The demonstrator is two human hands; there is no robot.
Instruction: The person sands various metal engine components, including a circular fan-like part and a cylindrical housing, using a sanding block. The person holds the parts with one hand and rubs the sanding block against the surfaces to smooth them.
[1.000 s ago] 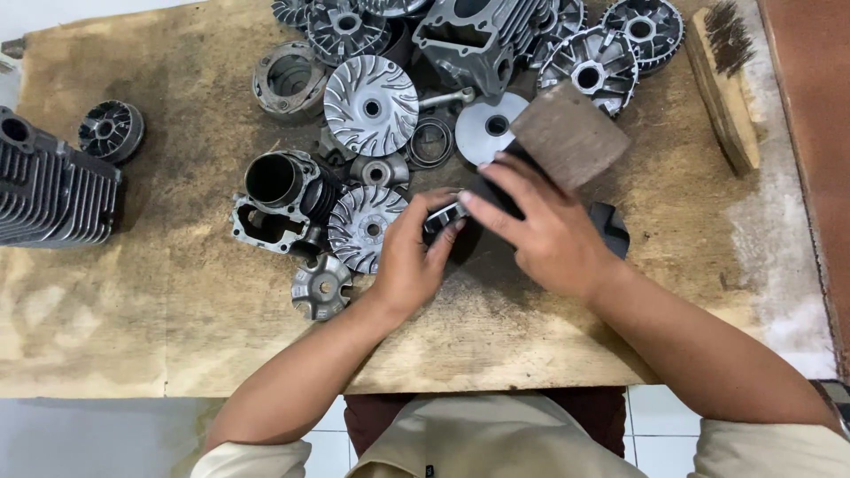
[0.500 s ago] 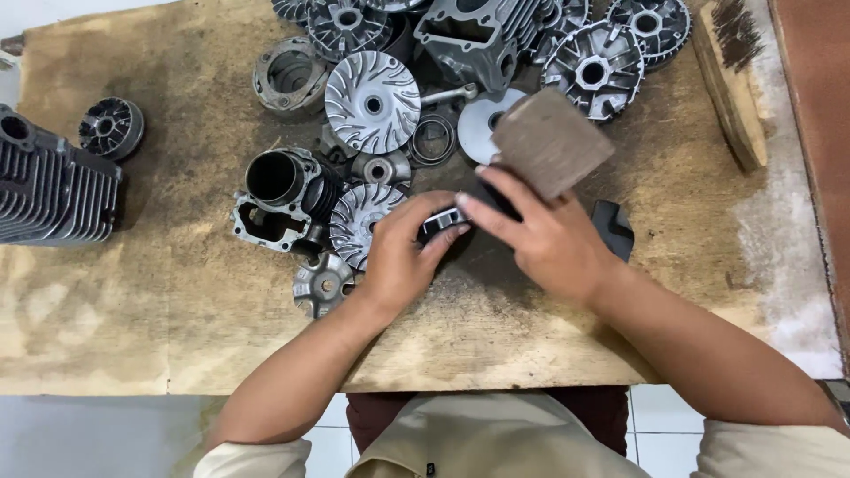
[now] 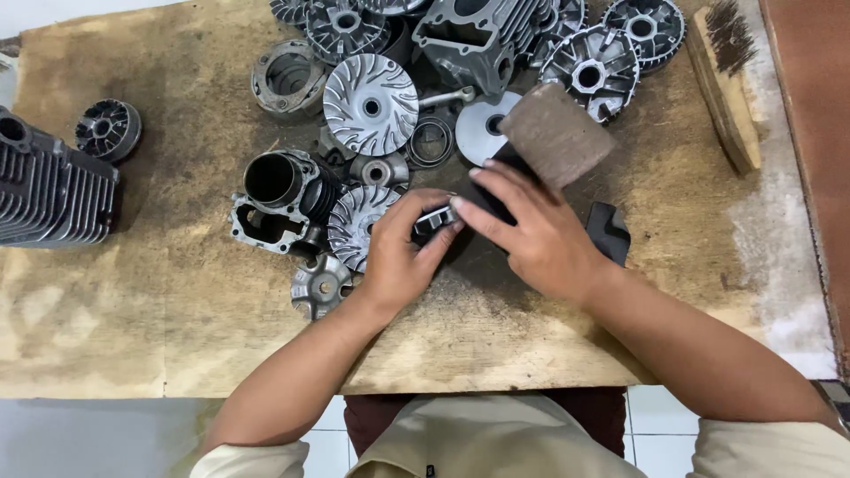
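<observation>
Head view, near to far. My two forearms cross the near edge of the board (image 3: pixel 106 292), which lies on a white table (image 3: pixel 788 310); the near strip of board on either side of them is bare, widest at left.

My left hand (image 3: pixel 398 257) is closed around a small metal part (image 3: pixel 434 219), thumb over it and fingers beneath, at mid-board. My right hand (image 3: pixel 531 235) grasps a folded abrasive sheet (image 3: pixel 556 133), dark on the inside; its fingertips touch the part, and the brown free end stands up beyond the knuckles. A dark piece (image 3: pixel 609 232) lies just right of that hand, partly hidden by the wrist.

Just left of my left hand: one ramp plate (image 3: pixel 320 285), then one finned pulley (image 3: pixel 361 226) and one open-bored cylinder (image 3: pixel 282 202), all close together. Beyond them a second finned pulley (image 3: pixel 370 104), one smooth disc (image 3: pixel 482 128) and one drum (image 3: pixel 285 80) crowd toward the far edge, where further castings overlap too tightly to count.

Far left, well apart: one finned block (image 3: pixel 49 190) at the board's edge and one small rotor (image 3: pixel 108 129). Far right: one wire brush (image 3: pixel 724 84), with open board between it and my right hand.
</observation>
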